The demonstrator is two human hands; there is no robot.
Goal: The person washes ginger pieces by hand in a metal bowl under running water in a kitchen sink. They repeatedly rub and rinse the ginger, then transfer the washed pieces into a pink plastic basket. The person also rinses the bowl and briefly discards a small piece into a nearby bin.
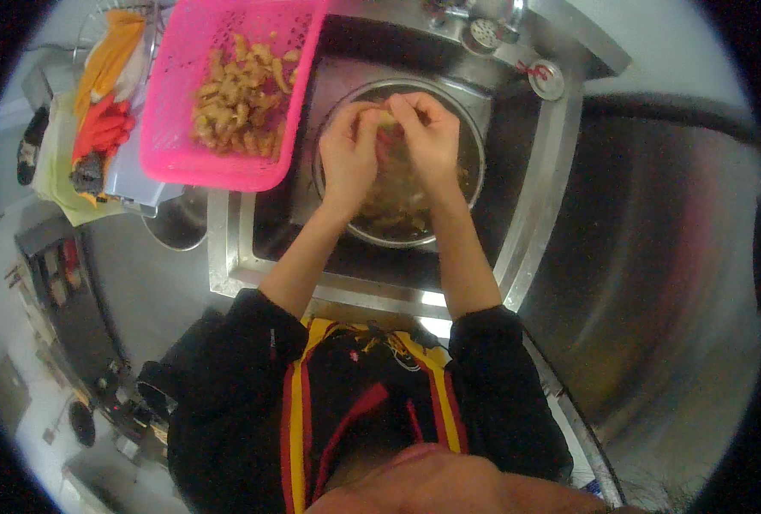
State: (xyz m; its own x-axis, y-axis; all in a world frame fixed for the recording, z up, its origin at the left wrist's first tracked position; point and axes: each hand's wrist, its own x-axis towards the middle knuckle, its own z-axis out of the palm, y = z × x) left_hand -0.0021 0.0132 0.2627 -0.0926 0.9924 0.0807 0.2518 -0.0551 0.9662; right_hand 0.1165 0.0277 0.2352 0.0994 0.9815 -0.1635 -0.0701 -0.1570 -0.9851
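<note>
My left hand [350, 156] and my right hand [430, 143] meet above a round metal bowl [480, 176] in the sink. Both have their fingers pinched together at a small yellowish piece [386, 118]; its exact kind cannot be made out. Below my hands, cloudy brownish water with several loose pieces [395, 224] fills the bowl. To the left, a bright pink plastic basket [166, 147] rests over the sink's edge. Inside it lies a heap of wet, knobbly yellow-brown pieces [236, 101], with dark specks on the basket's wall.
The metal sink [530, 184] surrounds the bowl, with a faucet [509, 15] at its back. A round strainer lid [546, 80] sits at the back right corner. Orange gloves [110, 56] and a red glove [104, 128] lie at far left, near a metal pot [177, 224].
</note>
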